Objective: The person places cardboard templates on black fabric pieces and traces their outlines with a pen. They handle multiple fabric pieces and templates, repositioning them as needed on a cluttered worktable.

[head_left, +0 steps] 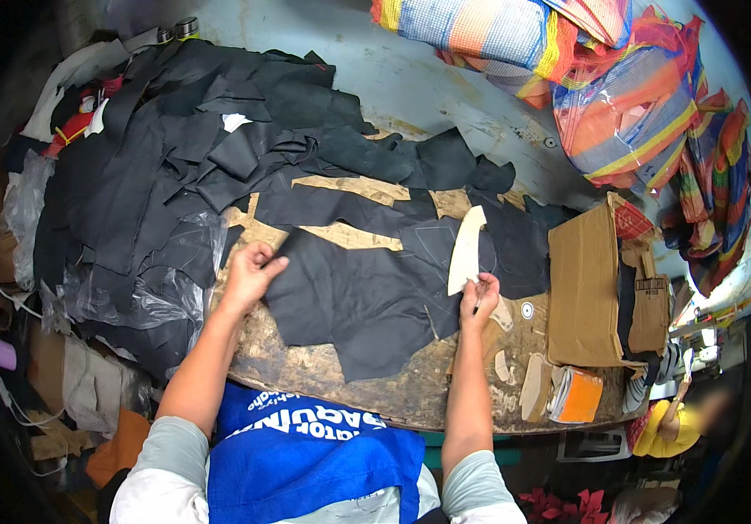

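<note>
A large piece of black leather (358, 293) lies on the worn wooden table (279, 362), with faint pale outlines on its right part. At its upper left edge my left hand (251, 271) is closed, thumb and fingers pinching the leather's border. My right hand (480, 299) is closed round the lower end of a cream, curved pattern piece (468, 249), held over the leather's right side. A thin dark stick, perhaps a pen, shows between the same fingers.
Black leather pieces (131, 175) are heaped at the left, beside clear plastic (166, 301). A cardboard box (583, 284) stands at the right, near an orange-covered stack (578, 397) and loose pattern pieces (533, 384). Striped mesh sacks (629, 113) rest beyond. A person in yellow (655, 430) is at far right.
</note>
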A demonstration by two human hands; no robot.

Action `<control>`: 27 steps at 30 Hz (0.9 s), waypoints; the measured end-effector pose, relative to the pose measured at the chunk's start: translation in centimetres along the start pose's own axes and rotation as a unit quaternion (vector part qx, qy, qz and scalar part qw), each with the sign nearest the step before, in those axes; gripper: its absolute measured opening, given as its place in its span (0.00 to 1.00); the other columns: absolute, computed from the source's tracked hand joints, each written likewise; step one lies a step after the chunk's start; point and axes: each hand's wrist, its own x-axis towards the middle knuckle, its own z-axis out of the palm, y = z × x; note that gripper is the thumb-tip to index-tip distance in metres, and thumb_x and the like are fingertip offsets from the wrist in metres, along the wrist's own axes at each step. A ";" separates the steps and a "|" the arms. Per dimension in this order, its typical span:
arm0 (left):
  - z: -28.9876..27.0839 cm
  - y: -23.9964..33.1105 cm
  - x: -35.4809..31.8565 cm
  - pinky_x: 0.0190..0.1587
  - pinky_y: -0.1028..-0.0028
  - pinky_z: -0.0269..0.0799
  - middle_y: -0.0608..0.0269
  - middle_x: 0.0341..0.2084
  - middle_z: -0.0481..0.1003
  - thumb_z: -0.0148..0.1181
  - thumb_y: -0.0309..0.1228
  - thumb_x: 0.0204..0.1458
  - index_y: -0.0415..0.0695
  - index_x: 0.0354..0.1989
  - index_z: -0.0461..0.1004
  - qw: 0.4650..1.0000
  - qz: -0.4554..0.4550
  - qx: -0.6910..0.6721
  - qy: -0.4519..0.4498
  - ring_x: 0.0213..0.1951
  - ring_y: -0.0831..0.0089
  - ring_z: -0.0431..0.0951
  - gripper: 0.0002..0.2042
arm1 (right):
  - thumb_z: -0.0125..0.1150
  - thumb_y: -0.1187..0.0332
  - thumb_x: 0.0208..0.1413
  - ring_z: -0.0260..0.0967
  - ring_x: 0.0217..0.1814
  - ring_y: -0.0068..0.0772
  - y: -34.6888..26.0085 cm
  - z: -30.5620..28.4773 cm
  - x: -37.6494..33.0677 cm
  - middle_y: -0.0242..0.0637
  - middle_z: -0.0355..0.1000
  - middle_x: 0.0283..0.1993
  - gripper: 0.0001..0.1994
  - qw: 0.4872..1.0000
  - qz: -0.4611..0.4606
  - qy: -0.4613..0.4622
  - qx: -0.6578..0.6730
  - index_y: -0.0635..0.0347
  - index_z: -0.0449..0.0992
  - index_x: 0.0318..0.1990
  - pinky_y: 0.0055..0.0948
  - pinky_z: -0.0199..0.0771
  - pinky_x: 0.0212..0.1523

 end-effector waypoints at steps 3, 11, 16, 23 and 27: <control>-2.0 1.9 -0.2 0.37 0.81 0.70 0.65 0.32 0.74 0.59 0.18 0.50 0.40 0.36 0.69 0.992 0.046 -0.112 -0.045 0.33 0.82 0.73 0.07 | 0.57 0.77 0.46 0.59 0.24 0.17 -1.3 0.1 -2.8 0.26 0.62 0.25 0.10 0.996 0.049 0.033 -0.063 0.64 0.66 0.37 0.18 0.60 0.26; -7.4 2.3 1.5 0.39 0.85 0.62 0.73 0.31 0.67 0.55 0.19 0.53 0.41 0.36 0.66 0.986 0.109 0.080 -0.096 0.35 0.87 0.65 0.06 | 0.53 0.81 0.49 0.60 0.24 0.16 -4.8 2.1 -7.7 0.26 0.61 0.25 0.10 0.992 0.075 0.097 0.005 0.64 0.64 0.39 0.17 0.62 0.27; -7.3 1.9 4.5 0.38 0.85 0.63 0.71 0.32 0.68 0.54 0.19 0.52 0.39 0.37 0.66 0.974 0.140 0.161 -0.078 0.36 0.86 0.65 0.06 | 0.53 0.82 0.50 0.64 0.23 0.22 -5.3 2.7 -7.8 0.35 0.65 0.29 0.13 0.978 0.111 0.123 0.123 0.63 0.61 0.42 0.20 0.67 0.28; -2.8 2.8 -0.7 0.54 0.63 0.62 0.47 0.48 0.69 0.59 0.25 0.46 0.40 0.47 0.69 0.815 0.376 0.439 0.039 0.54 0.53 0.67 0.18 | 0.53 0.85 0.50 0.67 0.29 0.25 -8.4 3.0 -7.8 0.37 0.65 0.37 0.15 0.940 0.193 0.108 0.261 0.59 0.61 0.43 0.23 0.72 0.27; 1.5 -0.5 -8.7 0.62 0.52 0.51 0.50 0.53 0.67 0.59 0.32 0.48 0.42 0.48 0.71 0.747 0.345 0.517 -0.236 0.62 0.56 0.58 0.17 | 0.54 0.85 0.49 0.68 0.32 0.26 -10.1 2.8 -8.2 0.36 0.64 0.39 0.16 0.929 0.215 0.057 0.296 0.58 0.61 0.43 0.24 0.76 0.26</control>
